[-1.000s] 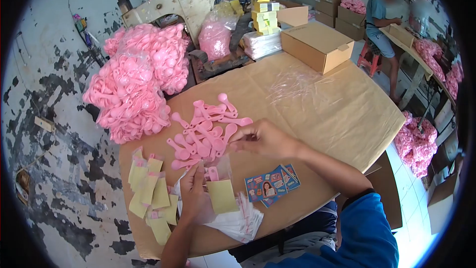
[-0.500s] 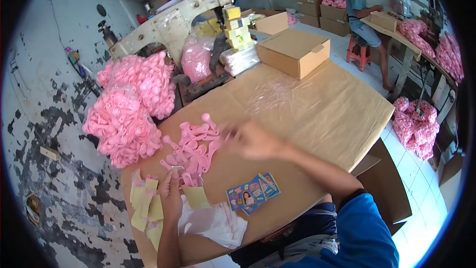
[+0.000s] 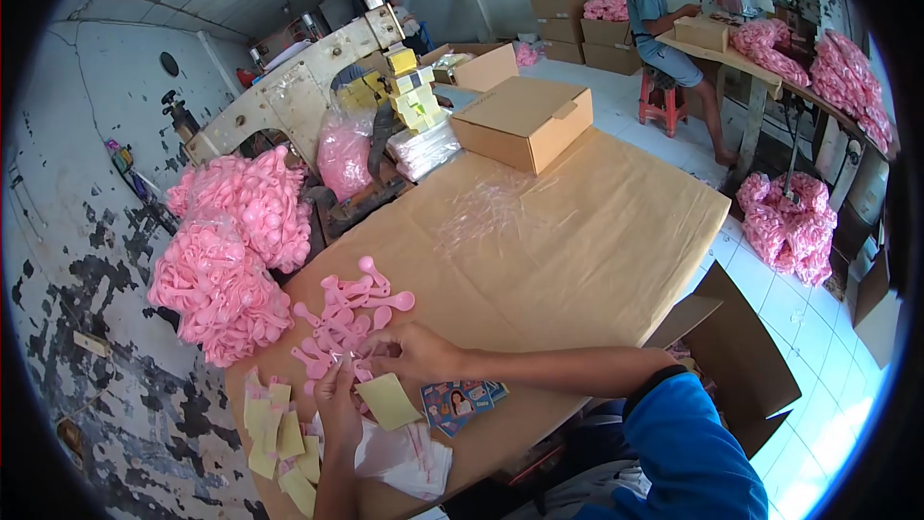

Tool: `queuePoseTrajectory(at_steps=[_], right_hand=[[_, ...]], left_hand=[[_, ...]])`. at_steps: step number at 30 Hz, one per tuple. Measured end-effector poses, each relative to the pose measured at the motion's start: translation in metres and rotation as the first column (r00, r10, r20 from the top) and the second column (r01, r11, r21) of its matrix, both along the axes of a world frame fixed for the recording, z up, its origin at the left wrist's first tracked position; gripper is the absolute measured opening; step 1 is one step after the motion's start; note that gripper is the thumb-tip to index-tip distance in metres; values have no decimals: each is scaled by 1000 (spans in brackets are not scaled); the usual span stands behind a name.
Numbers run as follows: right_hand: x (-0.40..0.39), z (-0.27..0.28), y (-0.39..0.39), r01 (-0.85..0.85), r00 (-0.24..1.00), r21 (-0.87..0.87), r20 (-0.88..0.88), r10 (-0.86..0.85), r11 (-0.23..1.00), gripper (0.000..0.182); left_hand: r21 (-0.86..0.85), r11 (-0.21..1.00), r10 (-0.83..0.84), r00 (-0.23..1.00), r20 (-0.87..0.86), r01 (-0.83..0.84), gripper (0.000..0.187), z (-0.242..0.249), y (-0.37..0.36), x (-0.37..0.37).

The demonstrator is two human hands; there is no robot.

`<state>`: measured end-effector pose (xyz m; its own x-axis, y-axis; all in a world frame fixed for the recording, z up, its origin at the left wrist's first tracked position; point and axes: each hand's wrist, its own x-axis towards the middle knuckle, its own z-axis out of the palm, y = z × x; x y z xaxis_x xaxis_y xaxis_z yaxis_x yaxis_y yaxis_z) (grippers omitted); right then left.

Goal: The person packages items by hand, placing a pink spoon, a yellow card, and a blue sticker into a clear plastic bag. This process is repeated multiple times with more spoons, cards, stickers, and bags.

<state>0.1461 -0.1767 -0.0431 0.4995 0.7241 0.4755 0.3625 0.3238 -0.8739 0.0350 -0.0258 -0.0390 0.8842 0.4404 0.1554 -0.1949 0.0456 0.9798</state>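
Observation:
My left hand [image 3: 337,406] and my right hand [image 3: 409,353] meet at the front edge of a loose pile of pink plastic spoons [image 3: 339,320]. Their fingers are pinched around something small and clear, partly hidden, maybe a bag. A yellow card [image 3: 389,402] hangs just below my fingers. Clear bags with yellow cards [image 3: 283,433] lie left of my left wrist. White plastic bags [image 3: 409,457] are stacked below the hands, and blue printed cards [image 3: 460,404] lie under my right wrist.
Large bags of pink spoons [image 3: 219,279] stand at the left, beside a metal machine frame [image 3: 289,87]. A closed cardboard box [image 3: 525,123] sits at the table's far edge. Clear plastic strips [image 3: 486,212] lie mid-table. An open carton [image 3: 746,356] is at the right. Another person [image 3: 654,24] sits at a far bench.
My right hand has come from above the spoons down to my left hand, and its fingers have closed. The camera view has shifted, so the table appears farther left.

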Motion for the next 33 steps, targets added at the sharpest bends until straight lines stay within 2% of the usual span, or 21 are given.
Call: queuePoseTrajectory(at_steps=[1, 4, 7, 10, 12, 13, 15, 19, 22, 23, 26, 29, 33], right_hand=[[0, 0, 0, 2, 1000, 30, 10, -2, 1000, 26], [-2, 6, -3, -17, 1000, -40, 1, 17, 999, 24], [5, 5, 0, -141, 976, 59, 177, 128, 988, 24], [13, 9, -5, -70, 972, 35, 229, 60, 997, 23], [10, 17, -12, -27, 989, -45, 146, 34, 999, 23], [9, 20, -13, -9, 994, -88, 104, 18, 996, 23], [14, 11, -8, 1, 992, -51, 126, 5, 999, 23], [20, 0, -5, -67, 996, -30, 54, 68, 997, 24], [27, 3, -9, -139, 965, 42, 228, 126, 989, 27], [27, 6, -12, -183, 964, 53, 204, 168, 982, 28], [34, -2, -9, -212, 940, 62, 287, 187, 975, 28], [31, 9, -15, -230, 925, -14, 308, 222, 973, 27], [28, 15, -14, -184, 888, 73, 440, 134, 980, 33]], left_hand=[[8, 1000, 10, 1000, 3, -10, 24, 3, -4, -2], [52, 998, 25, 1000, 12, -26, 25, 12, -12, -8], [109, 994, 19, 1000, 21, -21, 25, 7, -4, -8], [96, 995, 12, 999, 50, -17, 25, 6, -4, -6], [71, 997, -50, 996, 77, 44, 24, 6, 5, -6], [97, 994, -56, 998, 33, 52, 23, 6, 8, -7], [144, 987, -67, 996, -63, 76, 21, 6, 13, -8], [81, 980, -177, 983, -52, 181, 23, 7, 14, -8], [83, 981, -175, 984, -21, 176, 22, 6, 16, -10], [134, 967, -212, 977, -39, 215, 20, 9, 18, -12], [332, 916, -229, 973, -34, 227, 17, 2, 32, -11], [349, 902, -252, 967, -48, 252, 16, 3, 36, -11], [407, 864, -321, 947, -7, 296, 18, 9, 34, -13]])
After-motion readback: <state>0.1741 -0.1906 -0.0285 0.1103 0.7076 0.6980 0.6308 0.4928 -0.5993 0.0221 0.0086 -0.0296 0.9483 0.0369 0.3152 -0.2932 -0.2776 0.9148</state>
